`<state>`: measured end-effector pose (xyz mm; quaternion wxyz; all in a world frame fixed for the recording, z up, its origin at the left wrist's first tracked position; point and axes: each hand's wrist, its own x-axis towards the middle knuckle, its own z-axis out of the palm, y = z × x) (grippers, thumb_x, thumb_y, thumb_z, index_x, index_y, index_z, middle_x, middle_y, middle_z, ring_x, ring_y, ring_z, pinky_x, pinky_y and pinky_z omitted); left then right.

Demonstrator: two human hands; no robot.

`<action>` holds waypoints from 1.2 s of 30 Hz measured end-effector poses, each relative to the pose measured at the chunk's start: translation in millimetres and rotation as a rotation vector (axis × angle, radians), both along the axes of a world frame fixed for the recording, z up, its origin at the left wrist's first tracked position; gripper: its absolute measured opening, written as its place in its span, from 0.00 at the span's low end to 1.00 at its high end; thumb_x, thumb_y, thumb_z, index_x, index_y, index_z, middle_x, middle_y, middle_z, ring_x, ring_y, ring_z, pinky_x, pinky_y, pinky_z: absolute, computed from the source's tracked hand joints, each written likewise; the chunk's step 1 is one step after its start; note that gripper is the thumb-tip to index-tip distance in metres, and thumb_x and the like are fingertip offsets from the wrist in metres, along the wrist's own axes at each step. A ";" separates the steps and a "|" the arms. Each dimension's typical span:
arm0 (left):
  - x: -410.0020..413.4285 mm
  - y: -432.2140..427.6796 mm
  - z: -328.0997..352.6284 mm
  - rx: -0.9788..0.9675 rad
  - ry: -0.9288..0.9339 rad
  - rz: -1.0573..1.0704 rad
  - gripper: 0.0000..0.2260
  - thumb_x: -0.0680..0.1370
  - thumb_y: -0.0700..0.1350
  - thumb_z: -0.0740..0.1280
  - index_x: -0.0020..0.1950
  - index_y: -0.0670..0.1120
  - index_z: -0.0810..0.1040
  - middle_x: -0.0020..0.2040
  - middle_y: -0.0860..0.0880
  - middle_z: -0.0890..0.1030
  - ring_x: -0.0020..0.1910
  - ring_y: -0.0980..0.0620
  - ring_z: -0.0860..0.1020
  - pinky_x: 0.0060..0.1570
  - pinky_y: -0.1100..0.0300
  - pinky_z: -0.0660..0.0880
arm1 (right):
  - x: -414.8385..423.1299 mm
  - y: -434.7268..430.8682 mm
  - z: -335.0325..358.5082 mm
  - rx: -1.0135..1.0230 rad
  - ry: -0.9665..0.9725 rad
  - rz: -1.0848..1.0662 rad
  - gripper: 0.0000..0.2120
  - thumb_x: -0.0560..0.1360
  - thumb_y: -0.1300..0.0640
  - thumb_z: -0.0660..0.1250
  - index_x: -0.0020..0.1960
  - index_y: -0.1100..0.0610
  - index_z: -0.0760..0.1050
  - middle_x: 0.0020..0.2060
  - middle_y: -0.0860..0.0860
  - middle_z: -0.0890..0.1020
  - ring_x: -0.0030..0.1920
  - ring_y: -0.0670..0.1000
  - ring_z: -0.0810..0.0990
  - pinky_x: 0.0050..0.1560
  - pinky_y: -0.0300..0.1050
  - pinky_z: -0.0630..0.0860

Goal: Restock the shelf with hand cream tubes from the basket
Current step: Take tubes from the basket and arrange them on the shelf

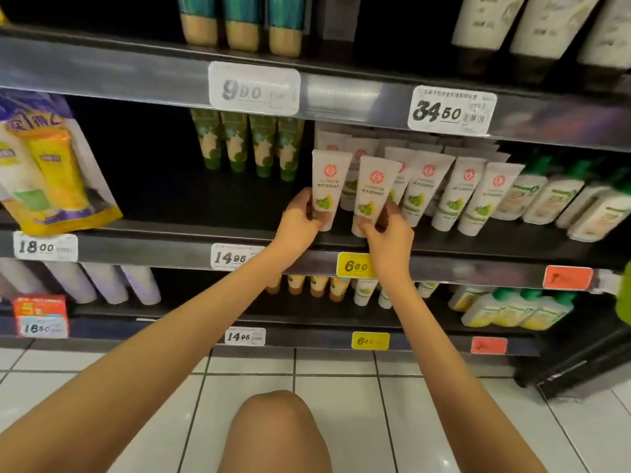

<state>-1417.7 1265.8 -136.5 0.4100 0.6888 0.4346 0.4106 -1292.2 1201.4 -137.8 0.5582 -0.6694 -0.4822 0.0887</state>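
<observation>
Hands, two, both raised to the middle shelf (164,245)

Left hand (300,221): fingers and thumb curled round the lower end of the left tube (330,179), white with a red seal and green print, upright, cap end down, at the shelf's front edge; whether it rests on the board cannot be told

Right hand (387,235): fingertips pinch the bottom of the right tube (374,189), same kind, just beside the left tube and tilted slightly right

Row (454,194) of matching tubes: just right of the held pair, leaning right, more ranks behind; the right tube and hand cover its nearest members

Green tubes (246,141): further back on the same shelf, up and left of the left tube

Yellow pack (51,172): far left, well apart

Bottles (553,196), green-capped: right of the row, leaning

Yellow tag (355,265), 6.60: on the shelf edge, partly behind the right wrist

Knee (273,428) over white floor tiles (341,387), below
</observation>
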 end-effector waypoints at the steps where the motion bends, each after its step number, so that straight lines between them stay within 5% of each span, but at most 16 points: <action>1: -0.3 0.2 -1.0 0.015 0.005 0.009 0.21 0.75 0.36 0.66 0.67 0.41 0.66 0.64 0.43 0.73 0.65 0.47 0.71 0.60 0.61 0.68 | -2.0 -0.3 -2.2 -0.002 0.012 -0.023 0.16 0.73 0.61 0.69 0.60 0.61 0.74 0.54 0.55 0.80 0.55 0.50 0.77 0.48 0.27 0.68; 5: 0.4 1.1 -4.6 0.067 0.036 0.057 0.23 0.72 0.37 0.70 0.65 0.41 0.67 0.62 0.41 0.73 0.63 0.46 0.72 0.62 0.55 0.71 | -7.1 3.4 -8.4 -0.067 0.006 -0.060 0.22 0.70 0.60 0.72 0.62 0.61 0.72 0.57 0.55 0.79 0.59 0.54 0.76 0.60 0.46 0.74; 11: 6.2 12.0 0.7 0.000 0.031 0.080 0.19 0.72 0.37 0.70 0.62 0.40 0.70 0.59 0.43 0.77 0.61 0.47 0.75 0.58 0.57 0.71 | -14.6 19.7 -4.6 -0.052 0.014 -0.135 0.17 0.70 0.62 0.72 0.58 0.62 0.74 0.56 0.56 0.79 0.58 0.54 0.77 0.54 0.40 0.72; 21: 9.6 17.9 -3.5 0.020 0.044 0.088 0.18 0.73 0.37 0.70 0.61 0.40 0.72 0.58 0.43 0.78 0.59 0.48 0.76 0.58 0.61 0.71 | -19.6 27.0 -15.0 -0.098 -0.046 -0.255 0.15 0.73 0.57 0.69 0.59 0.60 0.74 0.53 0.56 0.80 0.54 0.55 0.78 0.53 0.50 0.76; 36: 12.1 22.9 -15.1 0.100 0.077 0.142 0.14 0.75 0.39 0.68 0.60 0.41 0.73 0.57 0.44 0.79 0.58 0.49 0.77 0.53 0.64 0.69 | -19.8 31.2 -22.3 -0.074 -0.122 -0.313 0.14 0.72 0.55 0.70 0.55 0.59 0.74 0.51 0.55 0.81 0.52 0.54 0.79 0.47 0.43 0.72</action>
